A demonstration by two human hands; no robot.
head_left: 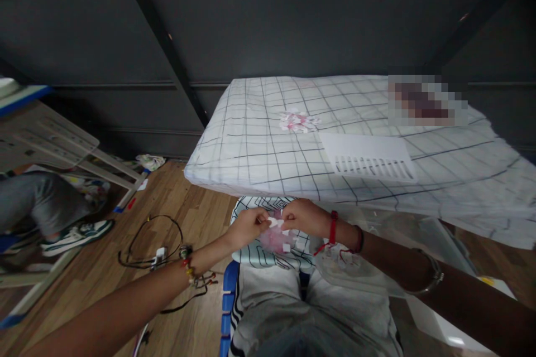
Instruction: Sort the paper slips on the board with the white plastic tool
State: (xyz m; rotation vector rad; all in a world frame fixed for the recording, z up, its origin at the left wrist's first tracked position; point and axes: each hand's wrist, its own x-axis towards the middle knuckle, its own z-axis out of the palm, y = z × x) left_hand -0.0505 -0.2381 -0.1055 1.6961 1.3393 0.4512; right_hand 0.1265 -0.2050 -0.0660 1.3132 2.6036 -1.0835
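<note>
Over my lap, my left hand (249, 227) and my right hand (306, 216) come close together, fingers pinched. Between their fingertips is a small white piece (275, 223), too small to make out clearly. Just beneath lies a pink, sheer, net-like bundle (274, 241) with white tags or scraps on it. It rests on a pale cushion (251, 254) patterned with dark lines. To the right, under my right forearm, a clear plastic tub (355, 276) holds pale pieces that I cannot make out.
A bed-like surface with a white checked cover (251, 139) stands ahead, bearing a pile of pink and white scraps (298, 121) and a white card with dark slots (368, 157). Cables (159, 256) lie on the wooden floor at left, near another person's shoe (79, 237).
</note>
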